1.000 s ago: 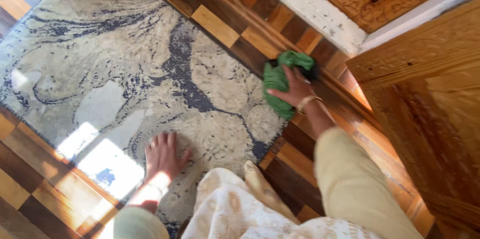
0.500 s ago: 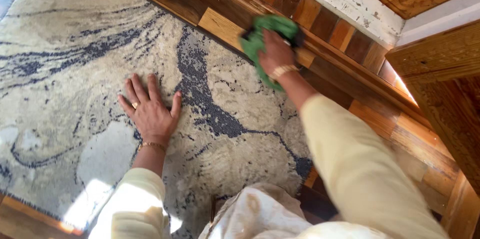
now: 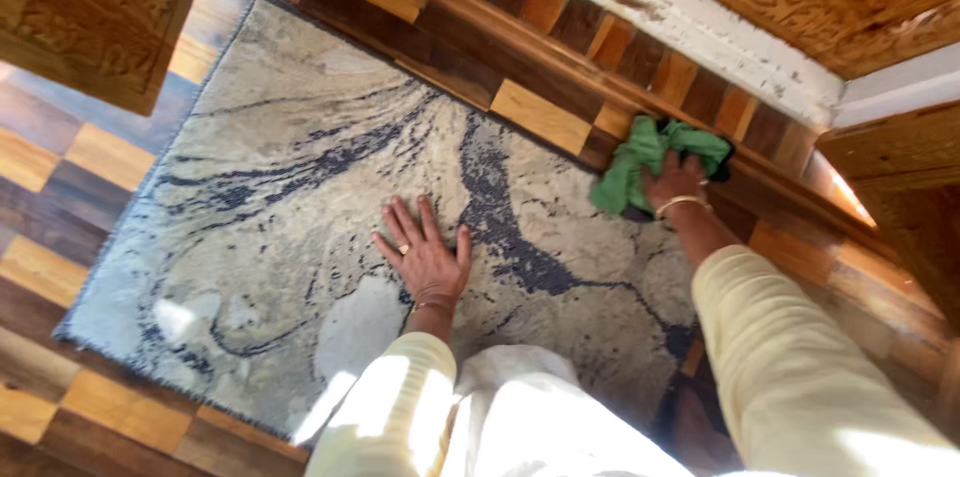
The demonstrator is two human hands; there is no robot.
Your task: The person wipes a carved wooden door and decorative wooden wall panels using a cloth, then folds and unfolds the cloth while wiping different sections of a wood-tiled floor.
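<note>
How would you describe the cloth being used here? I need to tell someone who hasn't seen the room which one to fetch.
Start at the grey and cream rug with dark swirls on the patchwork wooden floor. Just past its far right edge, on the wood strip below the chipped white ledge, the right hand presses down on a crumpled cloth. It is the only bright green thing there.

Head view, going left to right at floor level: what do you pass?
Carved wooden furniture → rug → left hand flat on the rug → green cloth → right hand on the cloth.
</note>
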